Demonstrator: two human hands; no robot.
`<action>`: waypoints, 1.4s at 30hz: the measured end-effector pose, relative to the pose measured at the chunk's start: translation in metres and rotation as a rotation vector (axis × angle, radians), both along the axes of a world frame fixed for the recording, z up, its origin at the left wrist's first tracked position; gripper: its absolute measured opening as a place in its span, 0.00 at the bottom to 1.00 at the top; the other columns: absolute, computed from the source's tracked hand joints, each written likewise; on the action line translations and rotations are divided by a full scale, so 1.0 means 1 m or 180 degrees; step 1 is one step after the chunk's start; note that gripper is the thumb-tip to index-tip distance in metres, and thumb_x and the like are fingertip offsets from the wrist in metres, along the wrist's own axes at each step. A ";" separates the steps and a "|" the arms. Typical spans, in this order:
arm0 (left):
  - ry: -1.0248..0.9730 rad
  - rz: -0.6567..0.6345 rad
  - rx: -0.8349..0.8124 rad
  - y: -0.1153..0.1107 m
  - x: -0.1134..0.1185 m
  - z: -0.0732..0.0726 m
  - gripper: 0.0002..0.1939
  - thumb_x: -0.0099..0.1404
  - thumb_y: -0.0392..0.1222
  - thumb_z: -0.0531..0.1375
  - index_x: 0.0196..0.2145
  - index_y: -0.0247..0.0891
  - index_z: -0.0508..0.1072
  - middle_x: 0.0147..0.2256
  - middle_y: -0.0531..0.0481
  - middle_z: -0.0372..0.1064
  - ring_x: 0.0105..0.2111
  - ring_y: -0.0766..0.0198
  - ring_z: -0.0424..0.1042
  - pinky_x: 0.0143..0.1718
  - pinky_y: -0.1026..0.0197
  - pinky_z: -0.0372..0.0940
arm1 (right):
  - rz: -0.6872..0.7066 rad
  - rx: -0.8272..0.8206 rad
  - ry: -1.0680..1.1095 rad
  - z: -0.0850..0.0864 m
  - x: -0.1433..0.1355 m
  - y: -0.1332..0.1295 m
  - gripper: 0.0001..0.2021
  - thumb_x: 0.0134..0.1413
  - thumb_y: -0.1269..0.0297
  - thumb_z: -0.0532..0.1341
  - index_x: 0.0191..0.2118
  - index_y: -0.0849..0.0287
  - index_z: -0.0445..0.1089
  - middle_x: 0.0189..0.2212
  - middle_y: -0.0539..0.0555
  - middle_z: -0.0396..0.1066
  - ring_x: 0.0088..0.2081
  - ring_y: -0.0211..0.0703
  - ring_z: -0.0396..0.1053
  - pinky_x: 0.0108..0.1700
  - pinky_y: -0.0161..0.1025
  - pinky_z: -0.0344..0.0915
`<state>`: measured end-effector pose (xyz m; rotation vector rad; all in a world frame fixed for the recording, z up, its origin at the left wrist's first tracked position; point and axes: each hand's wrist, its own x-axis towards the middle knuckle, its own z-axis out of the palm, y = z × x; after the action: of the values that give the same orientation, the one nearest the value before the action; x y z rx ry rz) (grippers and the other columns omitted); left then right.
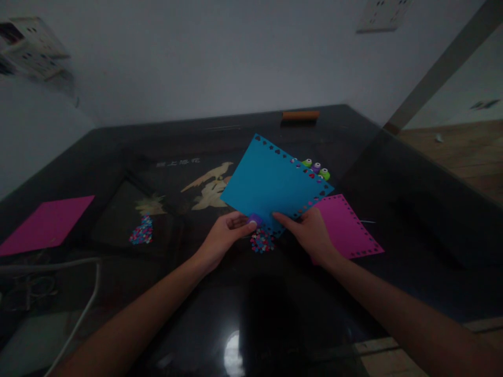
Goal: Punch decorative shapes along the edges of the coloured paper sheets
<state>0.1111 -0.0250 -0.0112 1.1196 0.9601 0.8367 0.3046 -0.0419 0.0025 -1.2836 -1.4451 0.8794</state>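
Observation:
A blue paper sheet (267, 180) with shapes cut along two edges is held up over the dark table. My right hand (308, 230) grips its lower right part, thumb on top. At the near corner of the sheet, my left hand (228, 233) pinches a small purple punch (255, 220) with a white round part. Just below the sheet's near corner lies a pile of coloured paper bits (262, 242). Partly under my right hand is a pink sheet (346, 228) with cut-out edges. Behind the blue sheet stand green and purple punches (316, 167), partly hidden.
Another pink sheet (49, 224) lies at the far left, with a second pile of paper bits (142, 230) nearer the middle. An orange-brown object (301, 115) sits at the table's back edge. A white cable (94, 288) runs at the lower left.

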 end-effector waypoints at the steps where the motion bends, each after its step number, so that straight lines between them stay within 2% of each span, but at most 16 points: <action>1: -0.0017 -0.0022 -0.0017 0.000 0.000 0.000 0.14 0.54 0.43 0.66 0.38 0.36 0.74 0.39 0.47 0.75 0.40 0.61 0.72 0.47 0.57 0.61 | -0.0017 -0.0011 0.0000 0.000 0.000 0.000 0.05 0.50 0.60 0.63 0.32 0.54 0.72 0.37 0.52 0.77 0.40 0.47 0.72 0.45 0.46 0.67; 4: -0.0039 -0.0094 -0.0073 0.001 -0.001 0.003 0.15 0.53 0.42 0.67 0.39 0.36 0.74 0.39 0.48 0.75 0.41 0.62 0.71 0.49 0.57 0.60 | -0.0068 -0.0046 -0.0018 0.000 0.002 0.001 0.07 0.49 0.59 0.63 0.33 0.55 0.72 0.37 0.52 0.76 0.39 0.48 0.72 0.42 0.45 0.67; 9: 0.0027 -0.0265 -0.0084 0.004 -0.004 0.008 0.13 0.54 0.42 0.66 0.37 0.36 0.74 0.39 0.47 0.74 0.40 0.61 0.71 0.49 0.56 0.60 | -0.0095 -0.0121 -0.0128 0.002 0.005 0.002 0.07 0.49 0.59 0.63 0.27 0.55 0.72 0.28 0.53 0.76 0.35 0.48 0.72 0.36 0.43 0.67; 12: 0.0038 -0.0441 -0.0143 0.007 -0.007 0.011 0.12 0.55 0.42 0.66 0.37 0.36 0.74 0.39 0.48 0.74 0.39 0.62 0.71 0.48 0.57 0.60 | -0.0107 -0.0137 -0.0135 0.003 0.005 0.002 0.07 0.49 0.59 0.63 0.26 0.56 0.71 0.26 0.52 0.75 0.34 0.48 0.71 0.35 0.43 0.67; 18: 0.0238 -0.0782 -0.0190 0.011 -0.014 0.020 0.15 0.55 0.43 0.65 0.41 0.36 0.74 0.41 0.45 0.74 0.40 0.60 0.72 0.47 0.57 0.61 | -0.0169 -0.0055 -0.0058 0.007 0.007 0.003 0.06 0.48 0.61 0.63 0.30 0.57 0.72 0.33 0.52 0.77 0.35 0.47 0.72 0.36 0.43 0.67; 23: 0.0722 -0.1134 -0.0070 0.016 -0.021 0.033 0.16 0.57 0.44 0.63 0.43 0.37 0.73 0.35 0.47 0.74 0.32 0.62 0.73 0.37 0.59 0.65 | -0.0119 -0.0022 -0.0082 0.005 0.009 0.003 0.06 0.50 0.61 0.63 0.29 0.56 0.71 0.31 0.52 0.76 0.32 0.44 0.71 0.36 0.42 0.67; 26: 0.0967 -0.1464 0.0008 0.017 -0.025 0.039 0.16 0.57 0.44 0.63 0.43 0.38 0.73 0.34 0.47 0.74 0.31 0.62 0.72 0.35 0.61 0.65 | -0.0122 -0.0033 -0.0030 0.004 0.009 0.003 0.06 0.49 0.60 0.63 0.30 0.56 0.72 0.32 0.52 0.76 0.33 0.44 0.71 0.37 0.42 0.67; 30: 0.1229 -0.1823 0.0166 0.016 -0.025 0.039 0.15 0.59 0.45 0.61 0.43 0.38 0.73 0.33 0.46 0.74 0.32 0.61 0.73 0.33 0.62 0.65 | -0.0135 0.0006 -0.0050 0.006 0.008 0.003 0.05 0.49 0.61 0.63 0.31 0.56 0.72 0.34 0.51 0.77 0.35 0.44 0.71 0.38 0.42 0.67; 35: 0.1548 -0.1929 0.0312 0.013 -0.022 0.036 0.17 0.59 0.45 0.61 0.44 0.36 0.74 0.32 0.46 0.75 0.29 0.61 0.72 0.30 0.64 0.64 | -0.0140 0.0004 -0.0225 0.006 0.008 0.003 0.07 0.50 0.60 0.63 0.26 0.56 0.70 0.27 0.51 0.75 0.32 0.45 0.70 0.33 0.41 0.66; 42: 0.1292 -0.1935 0.0367 0.016 -0.026 0.032 0.18 0.59 0.42 0.60 0.47 0.41 0.73 0.41 0.46 0.74 0.35 0.60 0.72 0.36 0.62 0.65 | -0.0161 -0.0037 -0.0232 0.005 0.008 0.003 0.07 0.50 0.60 0.62 0.26 0.57 0.70 0.26 0.51 0.74 0.33 0.45 0.70 0.32 0.40 0.65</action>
<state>0.0849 -0.0087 0.0209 1.6093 0.8277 0.1709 0.3128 -0.0389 0.0077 -1.3673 -1.4596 0.8160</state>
